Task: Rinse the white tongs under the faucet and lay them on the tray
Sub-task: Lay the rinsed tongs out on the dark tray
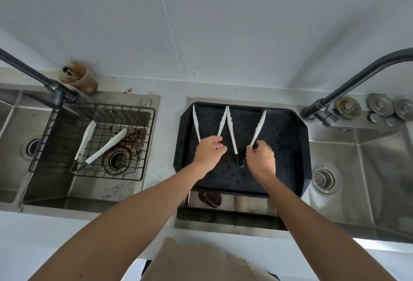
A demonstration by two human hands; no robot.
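Observation:
Two pairs of white tongs lie spread open on the black tray, which sits over the middle sink. My left hand grips the hinge end of the left pair. My right hand pinches the right arm of the right pair near its wire hinge loop. A third pair of white tongs lies in the wire basket in the left sink. One dark faucet rises at the right, another dark faucet at the left.
Brown food scraps lie in the wire basket beside the drain. A dirty brown cup stands on the counter behind the left sink. The right sink has a drain strainer. Round metal caps sit at the far right.

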